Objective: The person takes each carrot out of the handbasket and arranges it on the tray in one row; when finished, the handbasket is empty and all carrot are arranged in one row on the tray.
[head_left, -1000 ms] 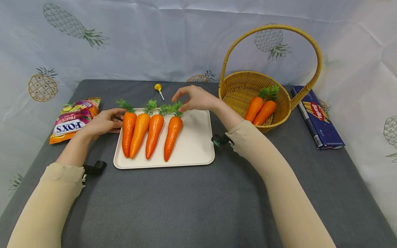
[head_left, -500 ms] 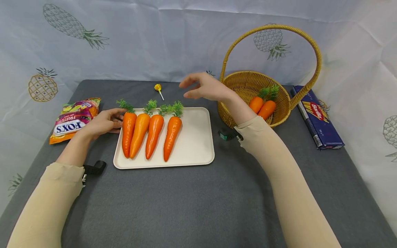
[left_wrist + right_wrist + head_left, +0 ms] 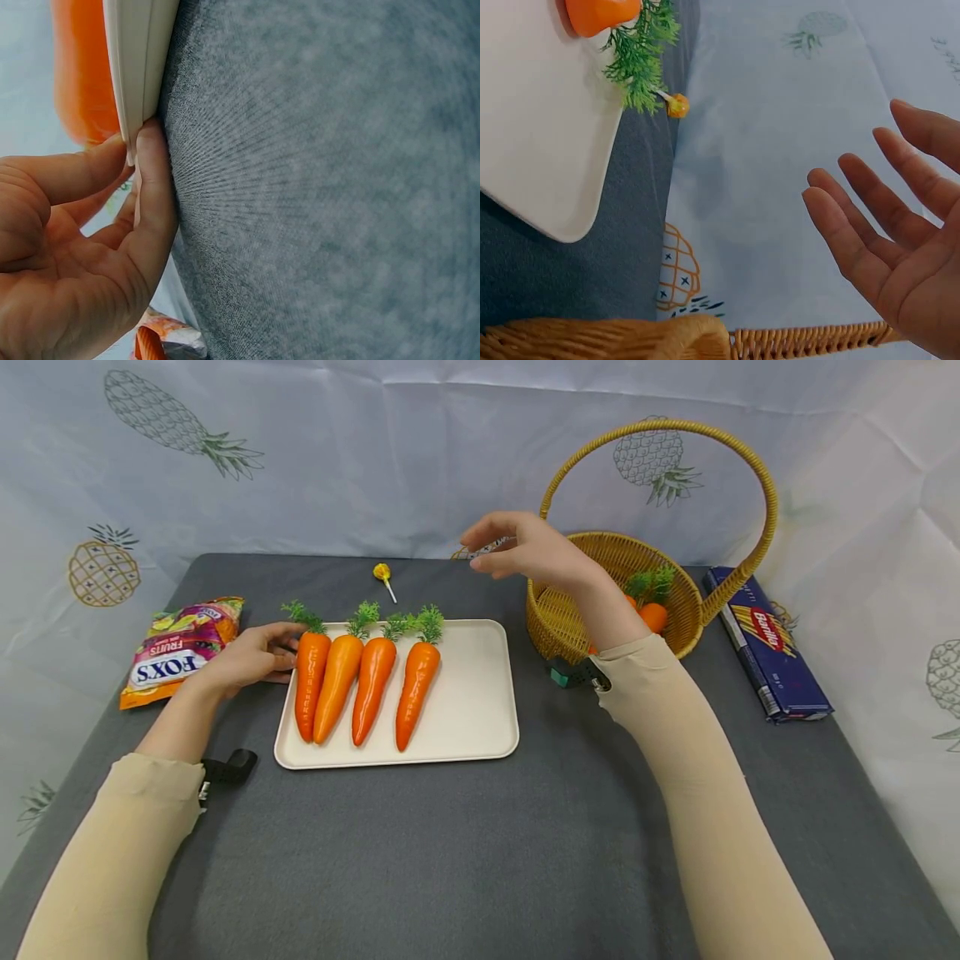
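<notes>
My left hand (image 3: 251, 656) grips the left rim of a cream rectangular tray (image 3: 476, 693). In the left wrist view, its thumb lies at the rim's upper side and the fingers (image 3: 155, 176) reach underneath. Several orange carrots with green tops lie side by side on the tray's left and middle, the rightmost carrot (image 3: 417, 693) a little apart from the others. My right hand (image 3: 528, 547) is raised in the air with nothing in it, its fingers loosely bent and spread. It hovers beside the left side of a wicker basket (image 3: 551, 622), and its forearm hides part of that basket.
Inside the basket are carrots (image 3: 655, 617), partly covered by the right forearm; a tall handle (image 3: 771, 510) arches over it. A blue Barilla pasta box (image 3: 772, 647) lies to the right. A Fox's candy bag (image 3: 176, 647) sits at left, a yellow lollipop (image 3: 382, 572) behind the tray.
My right hand has left the top of the rightmost carrot and risen up and to the right, toward the basket. The left hand, tray and carrots look nearly unchanged.
</notes>
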### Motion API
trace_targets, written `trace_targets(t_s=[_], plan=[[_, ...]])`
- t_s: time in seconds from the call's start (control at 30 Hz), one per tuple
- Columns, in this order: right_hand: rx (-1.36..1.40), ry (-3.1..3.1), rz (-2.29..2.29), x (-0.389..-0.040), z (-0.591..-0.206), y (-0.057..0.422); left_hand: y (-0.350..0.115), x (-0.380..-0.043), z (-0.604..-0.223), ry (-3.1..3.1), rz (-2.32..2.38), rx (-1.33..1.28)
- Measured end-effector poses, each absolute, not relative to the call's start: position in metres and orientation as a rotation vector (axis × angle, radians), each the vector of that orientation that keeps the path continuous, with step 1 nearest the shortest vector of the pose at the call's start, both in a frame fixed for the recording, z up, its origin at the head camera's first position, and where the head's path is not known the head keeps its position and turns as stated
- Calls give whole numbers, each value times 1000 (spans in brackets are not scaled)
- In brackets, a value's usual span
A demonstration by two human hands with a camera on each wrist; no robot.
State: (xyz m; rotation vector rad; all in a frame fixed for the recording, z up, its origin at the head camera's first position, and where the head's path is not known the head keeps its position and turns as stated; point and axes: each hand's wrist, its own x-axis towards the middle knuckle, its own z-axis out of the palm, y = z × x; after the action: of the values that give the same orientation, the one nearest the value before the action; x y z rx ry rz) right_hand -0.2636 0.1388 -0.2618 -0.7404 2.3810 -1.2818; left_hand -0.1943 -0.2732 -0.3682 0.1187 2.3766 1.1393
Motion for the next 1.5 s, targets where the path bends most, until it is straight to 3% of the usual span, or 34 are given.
trace_targets(t_s=[1.5], plan=[[-308,2489,-1104,-290,-266,270,-274,-196,-369,2377,1125,110]])
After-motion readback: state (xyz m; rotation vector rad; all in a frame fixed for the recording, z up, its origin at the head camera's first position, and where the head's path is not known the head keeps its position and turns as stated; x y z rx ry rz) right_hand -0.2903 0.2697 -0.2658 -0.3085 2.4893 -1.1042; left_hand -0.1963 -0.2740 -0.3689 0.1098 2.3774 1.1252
